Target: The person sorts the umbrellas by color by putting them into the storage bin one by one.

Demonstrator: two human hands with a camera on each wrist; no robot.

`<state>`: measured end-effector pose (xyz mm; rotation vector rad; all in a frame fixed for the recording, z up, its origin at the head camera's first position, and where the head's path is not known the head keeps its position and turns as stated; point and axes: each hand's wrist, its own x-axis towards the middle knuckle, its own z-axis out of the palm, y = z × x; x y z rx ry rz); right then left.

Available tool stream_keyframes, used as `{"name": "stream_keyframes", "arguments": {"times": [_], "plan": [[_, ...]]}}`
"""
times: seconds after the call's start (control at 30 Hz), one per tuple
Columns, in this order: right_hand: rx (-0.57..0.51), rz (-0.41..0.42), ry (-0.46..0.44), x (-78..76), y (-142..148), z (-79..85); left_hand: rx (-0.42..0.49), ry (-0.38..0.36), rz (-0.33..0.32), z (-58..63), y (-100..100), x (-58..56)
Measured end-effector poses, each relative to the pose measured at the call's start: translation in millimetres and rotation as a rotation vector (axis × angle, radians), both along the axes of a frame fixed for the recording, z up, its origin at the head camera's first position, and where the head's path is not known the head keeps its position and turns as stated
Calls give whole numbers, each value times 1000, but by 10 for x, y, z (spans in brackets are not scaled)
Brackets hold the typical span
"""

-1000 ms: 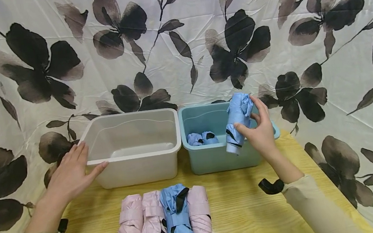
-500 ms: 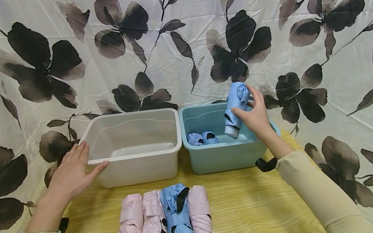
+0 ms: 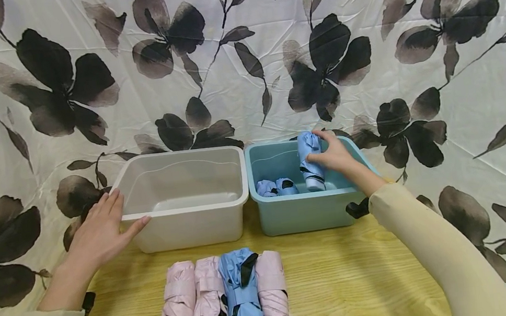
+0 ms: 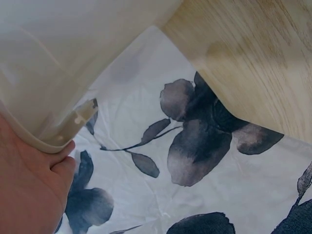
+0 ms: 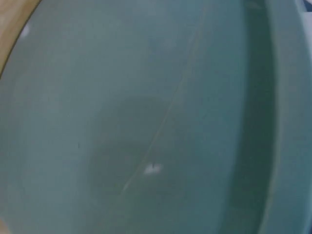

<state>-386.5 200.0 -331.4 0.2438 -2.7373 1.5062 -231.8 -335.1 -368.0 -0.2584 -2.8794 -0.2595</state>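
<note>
My right hand (image 3: 334, 154) grips a folded blue umbrella (image 3: 311, 159), held nearly upright over the teal bin (image 3: 307, 213) with its lower end below the rim. Two more blue umbrellas (image 3: 276, 187) lie inside that bin at the left. At the left front corner of the white bin (image 3: 186, 229), my left hand (image 3: 100, 229) rests on the rim with fingers extended; the left wrist view shows this hand (image 4: 31, 180) against the bin's rim (image 4: 53, 147). Only the teal bin's wall (image 5: 146, 97) fills the right wrist view, and the held umbrella is out of sight there.
In front of the bins, a row of folded umbrellas lies on the wooden table (image 3: 344, 284): two pink umbrellas (image 3: 178, 304) at left, a blue umbrella (image 3: 242, 293), then a pink umbrella (image 3: 273, 292). A floral cloth (image 3: 241, 64) hangs behind the bins.
My right hand has moved the blue umbrella left and down into the teal bin's opening, turning it more upright. The left hand has stayed on the white bin.
</note>
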Motion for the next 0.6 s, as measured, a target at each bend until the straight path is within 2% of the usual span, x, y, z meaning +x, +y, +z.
{"name": "stream_keyframes", "arguments": {"times": [0.17, 0.33, 0.6], "plan": [[86, 82, -178, -118, -48, -6, 2, 22, -14, 5, -4, -10], [143, 151, -295, -234, -99, -64, 10, 19, -11, 4, -10, -12], [144, 215, -426, -319, -144, -276, 17, 20, -12, -14, -16, 4]]}}
